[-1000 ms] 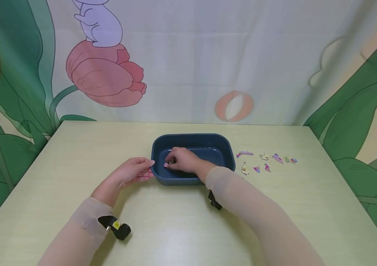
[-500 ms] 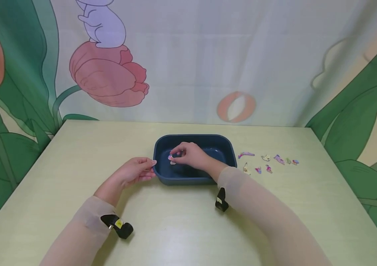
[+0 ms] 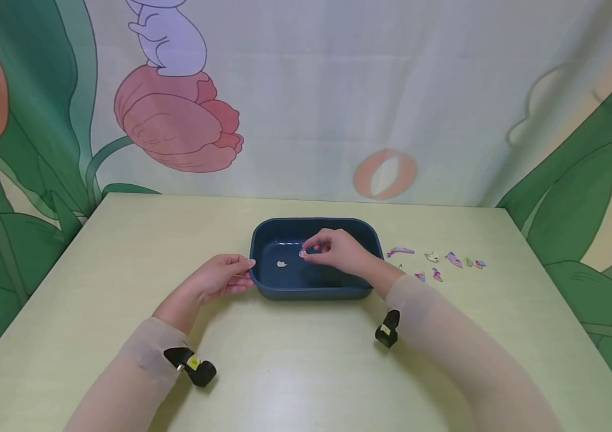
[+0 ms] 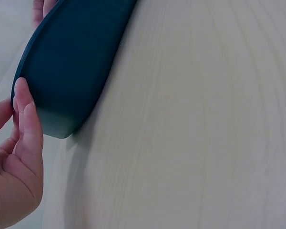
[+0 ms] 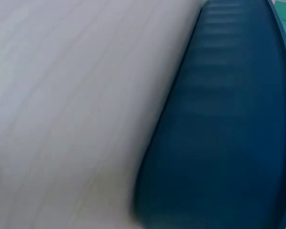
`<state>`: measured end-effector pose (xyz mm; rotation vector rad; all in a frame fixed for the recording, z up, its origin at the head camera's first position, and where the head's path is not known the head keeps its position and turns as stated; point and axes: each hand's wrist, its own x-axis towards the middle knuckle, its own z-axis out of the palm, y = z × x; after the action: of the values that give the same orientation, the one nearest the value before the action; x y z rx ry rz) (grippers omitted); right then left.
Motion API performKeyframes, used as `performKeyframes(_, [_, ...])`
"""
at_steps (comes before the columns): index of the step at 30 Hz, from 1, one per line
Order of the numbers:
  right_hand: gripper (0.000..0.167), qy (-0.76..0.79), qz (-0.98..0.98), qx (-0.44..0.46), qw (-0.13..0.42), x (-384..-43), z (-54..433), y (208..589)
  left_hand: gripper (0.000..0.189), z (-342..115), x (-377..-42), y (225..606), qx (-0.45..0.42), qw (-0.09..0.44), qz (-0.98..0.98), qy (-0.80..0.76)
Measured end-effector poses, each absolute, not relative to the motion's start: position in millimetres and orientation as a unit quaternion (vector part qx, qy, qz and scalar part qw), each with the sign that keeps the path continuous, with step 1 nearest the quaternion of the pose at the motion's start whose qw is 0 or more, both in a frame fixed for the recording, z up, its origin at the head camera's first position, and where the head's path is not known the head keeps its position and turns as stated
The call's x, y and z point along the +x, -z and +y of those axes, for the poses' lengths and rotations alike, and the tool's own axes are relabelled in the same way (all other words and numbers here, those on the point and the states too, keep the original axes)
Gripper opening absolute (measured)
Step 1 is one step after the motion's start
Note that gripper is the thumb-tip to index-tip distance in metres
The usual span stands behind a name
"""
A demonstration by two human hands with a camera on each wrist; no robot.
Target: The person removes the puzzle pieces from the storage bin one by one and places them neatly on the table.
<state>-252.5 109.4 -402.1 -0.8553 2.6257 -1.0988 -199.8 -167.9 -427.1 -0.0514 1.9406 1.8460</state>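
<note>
A dark blue rectangular basin (image 3: pixel 314 294) stands on the table. My left hand (image 3: pixel 223 277) pinches its left rim between thumb and fingers; the left wrist view shows the thumb (image 4: pixel 23 93) against the outer wall. Over the basin's inside, my right hand (image 3: pixel 342 252) pinches a small, flat, colourful sticker-like piece (image 3: pixel 303 254) between thumb and fingertips. Another small, pale piece (image 3: pixel 281 264) lies on the basin floor toward the left. In the right wrist view the basin's wall (image 5: pixel 219 143) fills the right side, and the right hand is out of sight.
To the right of the basin lie several small colourful cut-out pieces, among them a long pink-purple strip (image 3: pixel 400 251) and a purple piece (image 3: pixel 453 259). A printed curtain (image 3: pixel 295 120) hangs behind the table's far edge.
The right hand has lifted from the basin's left part and moved right with the sticker-like piece, uncovering the pale one on the floor. The left hand stays at the rim.
</note>
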Motion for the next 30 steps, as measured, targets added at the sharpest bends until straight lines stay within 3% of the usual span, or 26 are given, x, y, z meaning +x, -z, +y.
performKeyframes(16, [0.024,0.383,0.888,-0.240,0.078,-232.4,169.4,395.8,0.031,-171.3,-196.3,431.6,-0.013,0.231,0.713,-0.662])
performKeyframes(30, [0.022,0.378,0.892,-0.244,0.052,-229.7,191.5,395.4,0.030,-170.6,-197.9,431.6,-0.007,0.231,0.708,-0.667])
